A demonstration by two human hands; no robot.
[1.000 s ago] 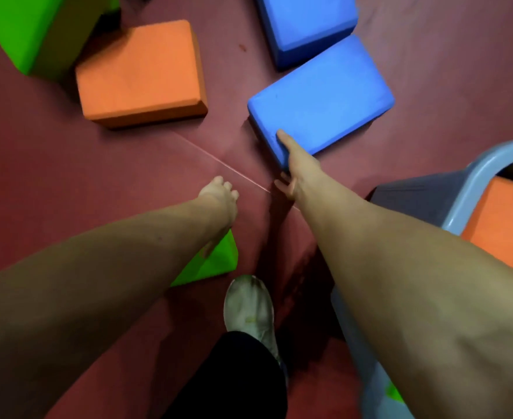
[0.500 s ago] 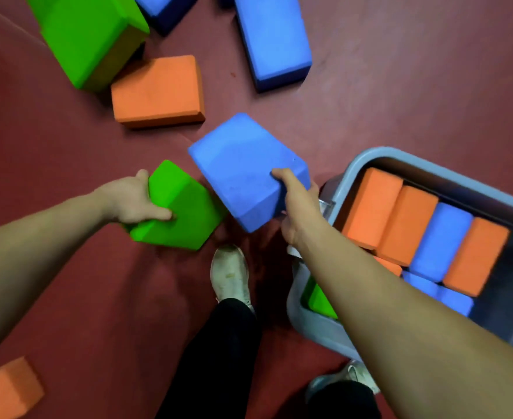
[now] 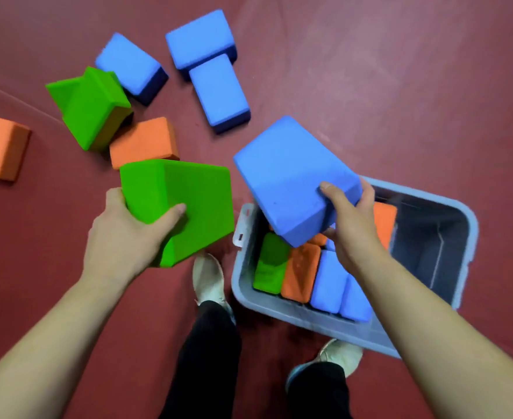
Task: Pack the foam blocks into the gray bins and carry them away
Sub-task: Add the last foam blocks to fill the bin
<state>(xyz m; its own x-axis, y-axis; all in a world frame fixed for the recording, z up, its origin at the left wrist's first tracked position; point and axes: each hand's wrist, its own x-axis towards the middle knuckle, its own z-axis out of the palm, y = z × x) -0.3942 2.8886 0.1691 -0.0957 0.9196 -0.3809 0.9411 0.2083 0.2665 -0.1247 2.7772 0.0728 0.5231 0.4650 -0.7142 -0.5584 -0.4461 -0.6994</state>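
While aloft over the gray bin (image 3: pixel 472 237), a matte blue block (image 3: pixel 291 173)

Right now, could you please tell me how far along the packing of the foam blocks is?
The gray bin already holds packed blocks along its near side; its far end is bare. In hand: the left hand grips a green block, the right hand holds a blue block above the bin. Left: blue blocks, green blocks and orange blocks lie on the floor, and the bin is not yet carried away.
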